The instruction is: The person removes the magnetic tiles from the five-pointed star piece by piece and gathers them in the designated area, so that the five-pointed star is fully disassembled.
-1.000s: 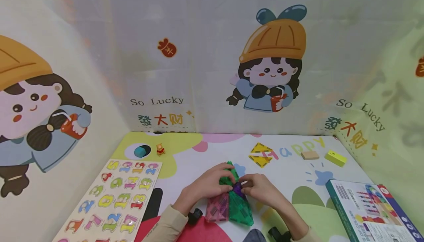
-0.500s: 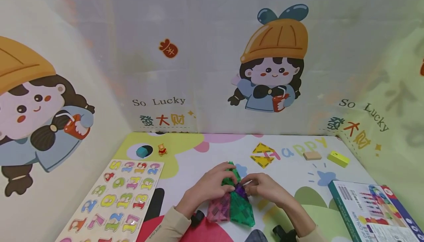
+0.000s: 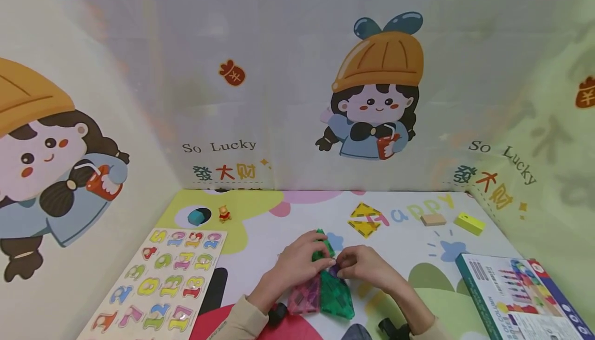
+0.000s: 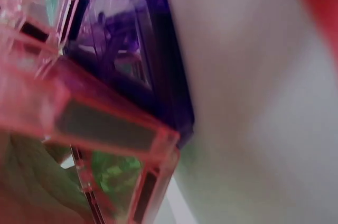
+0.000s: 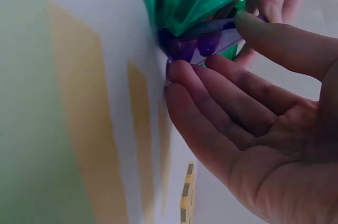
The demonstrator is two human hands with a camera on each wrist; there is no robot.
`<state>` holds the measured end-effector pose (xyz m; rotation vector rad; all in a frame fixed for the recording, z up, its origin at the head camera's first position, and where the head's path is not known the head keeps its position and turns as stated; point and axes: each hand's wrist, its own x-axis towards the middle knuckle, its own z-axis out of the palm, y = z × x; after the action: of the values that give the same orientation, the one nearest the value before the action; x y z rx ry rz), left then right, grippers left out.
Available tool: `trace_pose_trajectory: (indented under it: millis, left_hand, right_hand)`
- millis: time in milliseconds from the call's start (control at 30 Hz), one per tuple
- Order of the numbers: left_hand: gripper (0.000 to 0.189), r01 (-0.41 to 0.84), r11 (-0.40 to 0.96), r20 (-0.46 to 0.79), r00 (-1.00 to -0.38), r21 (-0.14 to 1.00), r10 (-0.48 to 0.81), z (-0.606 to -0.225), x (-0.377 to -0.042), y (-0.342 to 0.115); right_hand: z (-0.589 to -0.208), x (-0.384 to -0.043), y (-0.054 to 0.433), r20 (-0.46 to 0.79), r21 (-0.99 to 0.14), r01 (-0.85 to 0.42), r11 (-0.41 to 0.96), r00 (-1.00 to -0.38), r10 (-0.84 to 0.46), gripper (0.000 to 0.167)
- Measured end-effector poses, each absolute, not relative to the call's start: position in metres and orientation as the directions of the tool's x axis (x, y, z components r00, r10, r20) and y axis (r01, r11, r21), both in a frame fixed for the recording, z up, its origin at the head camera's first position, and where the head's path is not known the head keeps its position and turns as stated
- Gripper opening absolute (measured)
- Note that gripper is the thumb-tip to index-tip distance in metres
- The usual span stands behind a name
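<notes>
Translucent magnetic tiles stand joined at the front middle of the table: a pink tile (image 3: 304, 299), a green tile (image 3: 337, 297) and a purple tile (image 5: 196, 47) wedged low beside the green one. My left hand (image 3: 297, 258) reaches over the far side, its curled fingers gripping another green tile (image 3: 329, 248), its thumb close to the purple one. From the right, my right hand (image 3: 369, 267) pinches the purple tile between thumb and fingers. In the left wrist view, the purple tile's edge (image 4: 168, 71) meets a pink tile's edge (image 4: 105, 126). My hands hide part of the joints.
Two yellow triangle tiles (image 3: 364, 218) lie behind the hands. A number puzzle board (image 3: 155, 283) is at left, a printed box (image 3: 525, 298) at right. Farther back are a teal block (image 3: 196, 217), a bear figurine (image 3: 224, 213), a wooden block (image 3: 433, 220) and a yellow block (image 3: 469, 223).
The head view shifts slightly. My right fingers close in on the purple tile and cover more of it, while my left hand stays over the far green tile.
</notes>
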<state>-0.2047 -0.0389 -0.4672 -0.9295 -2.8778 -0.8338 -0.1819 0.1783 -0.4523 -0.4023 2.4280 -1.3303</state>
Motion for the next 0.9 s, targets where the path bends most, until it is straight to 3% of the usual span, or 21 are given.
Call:
trace_pose_trajectory:
  millis: [200, 500, 733, 900]
  left_hand:
    - [0.023, 0.535, 0.697, 0.18, -0.836, 0.477, 0.518, -0.466, -0.204, -0.037]
    - [0.019, 0.556, 0.666, 0.194, -0.82, 0.497, 0.539, -0.469, -0.204, -0.04]
    - [0.007, 0.556, 0.635, 0.175, -0.809, 0.535, 0.561, -0.469, -0.207, -0.046]
    - [0.009, 0.551, 0.646, 0.162, -0.812, 0.528, 0.56, -0.468, -0.208, -0.047]
  right_hand:
    - [-0.454, -0.182, 0.172, -0.104, -0.788, -0.152, 0.597, -0.922, -0.372, 0.023]
    - [-0.455, -0.178, 0.17, -0.107, -0.771, -0.119, 0.625, -0.944, -0.311, 0.015]
    - [-0.455, -0.181, 0.182, -0.15, -0.803, -0.004, 0.596, -0.967, -0.208, 0.004]
    - [-0.451, -0.185, 0.204, -0.193, -0.821, 0.085, 0.564, -0.972, -0.135, 0.01]
